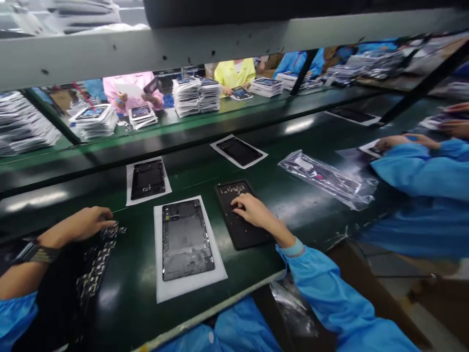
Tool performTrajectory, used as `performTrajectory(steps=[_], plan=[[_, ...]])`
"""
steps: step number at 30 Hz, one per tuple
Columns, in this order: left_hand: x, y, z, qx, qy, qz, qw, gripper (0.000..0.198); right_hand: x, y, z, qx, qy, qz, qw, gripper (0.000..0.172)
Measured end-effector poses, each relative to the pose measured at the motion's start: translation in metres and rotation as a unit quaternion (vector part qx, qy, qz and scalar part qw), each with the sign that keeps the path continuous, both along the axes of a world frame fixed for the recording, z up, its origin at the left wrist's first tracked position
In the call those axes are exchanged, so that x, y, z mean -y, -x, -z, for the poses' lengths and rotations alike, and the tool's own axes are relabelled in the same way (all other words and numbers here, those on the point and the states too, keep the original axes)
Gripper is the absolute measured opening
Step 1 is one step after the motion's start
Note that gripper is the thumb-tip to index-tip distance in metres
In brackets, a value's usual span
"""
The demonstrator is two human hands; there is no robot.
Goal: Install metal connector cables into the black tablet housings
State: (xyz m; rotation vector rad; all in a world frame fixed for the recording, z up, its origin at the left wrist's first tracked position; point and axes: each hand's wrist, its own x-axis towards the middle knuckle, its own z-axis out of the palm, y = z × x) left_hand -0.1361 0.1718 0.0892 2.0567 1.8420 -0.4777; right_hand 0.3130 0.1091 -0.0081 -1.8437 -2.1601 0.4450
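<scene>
My right hand (252, 211) lies palm down on a black tablet back cover (240, 232) on the green belt, fingers curled and pressed onto its upper half. My left hand (82, 224) reaches over a dark sheet of small metallic parts (98, 259) at the left, fingers bent down onto it. Between the hands, an open tablet frame (186, 239) rests on a white sheet (190, 286). I cannot make out whether either hand pinches anything.
More tablet frames on white sheets (147, 179) (239, 151) lie farther along the belt (304, 205). A clear plastic bag (328, 178) lies at the right, beside a co-worker's blue sleeve (421, 171). Across a low shelf, people in pink (134, 88) and yellow (234, 73) handle stacked tablets (196, 95).
</scene>
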Motion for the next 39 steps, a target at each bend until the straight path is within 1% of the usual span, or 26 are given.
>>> performTrajectory(steps=[4,8,11,15,20,23,27,29,30,33,34,36,39], plan=[[0.037,0.024,0.01,-0.007,0.001,-0.035,0.999,0.02,-0.017,0.004,0.004,0.002,0.018,0.02,1.0,0.007],[0.063,0.034,0.026,0.009,-0.022,-0.053,0.998,0.015,-0.02,0.012,0.01,0.008,0.051,0.029,0.998,0.014],[0.071,0.037,0.041,0.006,-0.043,-0.084,0.995,0.013,-0.022,0.011,0.019,0.008,0.053,0.018,0.998,0.019],[0.064,0.043,0.056,-0.004,-0.086,-0.129,0.988,0.008,-0.025,0.005,0.034,-0.018,-0.003,0.007,1.0,0.018],[0.04,0.042,0.071,0.027,-0.135,-0.156,0.978,0.016,-0.017,0.008,0.044,-0.008,-0.036,0.036,0.999,0.011],[0.027,0.039,0.08,0.05,-0.153,-0.179,0.971,0.015,-0.014,0.014,0.043,-0.009,-0.048,0.051,0.998,0.012],[0.017,0.036,0.089,0.092,-0.17,-0.207,0.959,0.007,-0.012,0.014,0.033,-0.087,-0.042,0.067,0.993,0.01],[0.014,0.036,0.09,0.118,-0.178,-0.222,0.951,0.009,-0.01,0.01,0.025,-0.139,-0.038,0.094,0.985,0.008],[0.012,0.036,0.089,0.133,-0.181,-0.23,0.947,0.01,-0.009,0.008,0.021,-0.169,-0.037,0.119,0.978,0.008],[0.009,0.04,0.082,0.187,-0.183,-0.249,0.933,0.013,-0.005,0.005,0.009,-0.268,-0.036,0.196,0.942,0.014],[0.009,0.042,0.077,0.207,-0.184,-0.254,0.927,0.013,-0.003,0.005,0.005,-0.286,-0.038,0.213,0.933,0.018],[0.009,0.045,0.065,0.249,-0.185,-0.262,0.914,0.014,0.0,0.005,0.0,-0.281,-0.038,0.231,0.931,0.027],[0.014,0.051,0.039,0.3,-0.181,-0.268,0.897,0.017,0.004,0.007,-0.004,-0.26,-0.043,0.242,0.934,0.038]])
